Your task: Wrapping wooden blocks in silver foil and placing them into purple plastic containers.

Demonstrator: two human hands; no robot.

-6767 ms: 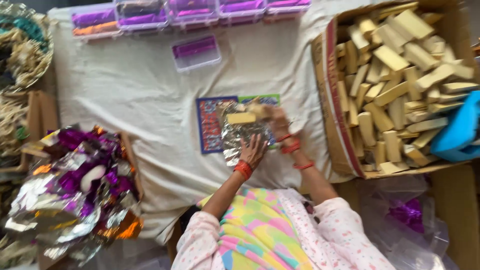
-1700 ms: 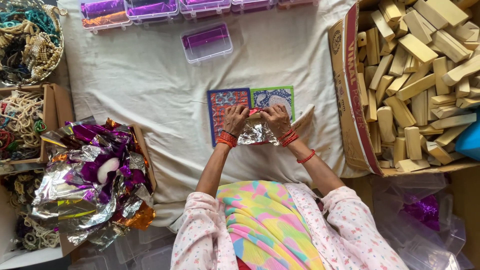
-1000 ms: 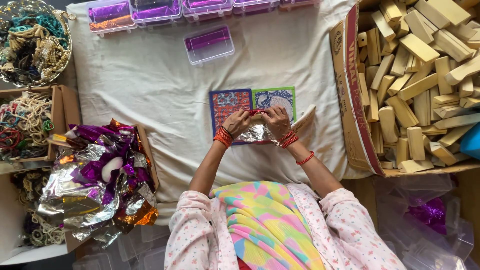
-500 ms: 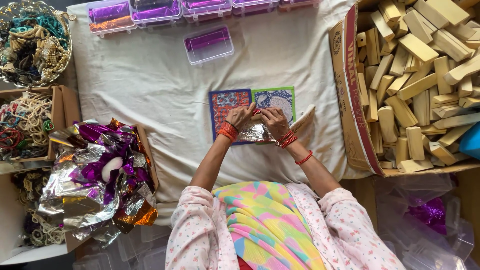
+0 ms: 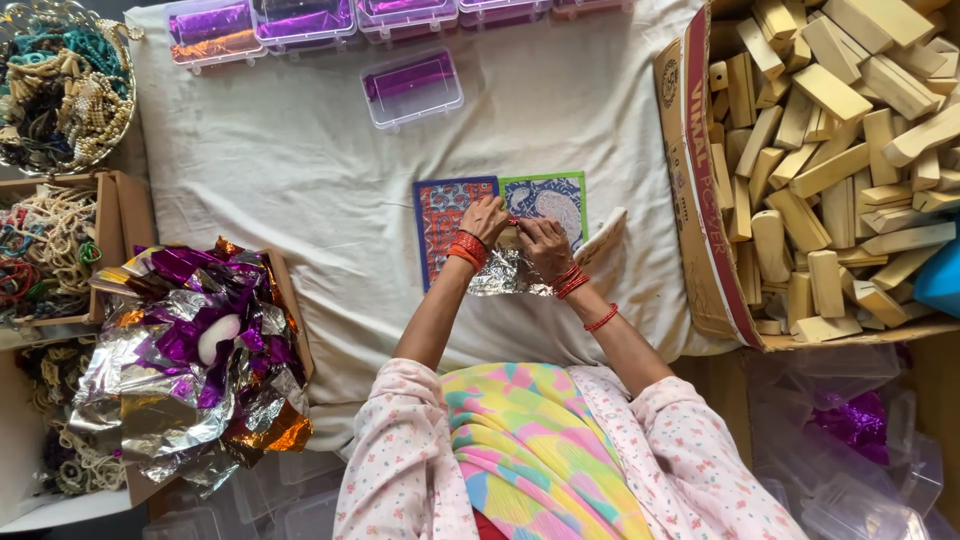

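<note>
Over the patterned cards (image 5: 500,215), your left hand (image 5: 487,217) and right hand (image 5: 543,246) pinch silver foil (image 5: 505,275) closed around a block. You're mid-wrap. Next, press folds flat.

Silver foil (image 5: 505,275) mostly covered by left hand (image 5: 487,218) and right hand (image 5: 543,245); what it wraps not visible. Cardboard box of wooden blocks (image 5: 835,150) cut off top and right. Bead basket (image 5: 65,85) cropped at left edge.

I saw a white cloth (image 5: 300,190) covering the work surface, evenly lit; cardboard boxes (image 5: 700,250) flanked its left and right edges.
</note>
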